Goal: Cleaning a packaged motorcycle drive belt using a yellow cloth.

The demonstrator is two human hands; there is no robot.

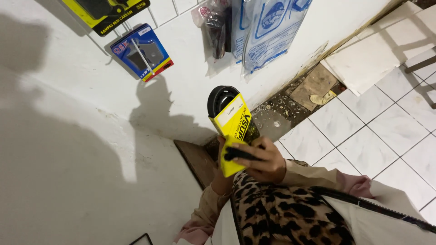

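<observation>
A black rubber drive belt (221,99) sticks out of the top of a yellow cardboard sleeve (232,123), held up in front of a white wall. My right hand (264,162) grips the sleeve's lower end from the right, fingers curled over a black strip across its face. My left hand (221,144) is mostly hidden behind the sleeve and supports it from the back left; only its edge and wrist show. Both arms wear beige sleeves beside a leopard-print garment (281,213).
Packaged parts hang on the wall above: a blue-and-red blister pack (141,52), a yellow-and-black pack (106,13), a bagged black part (218,27) and clear bags with blue print (268,31). White floor tiles (386,127) lie right, broken rubble (290,102) at the wall base, a dark board (197,161) below.
</observation>
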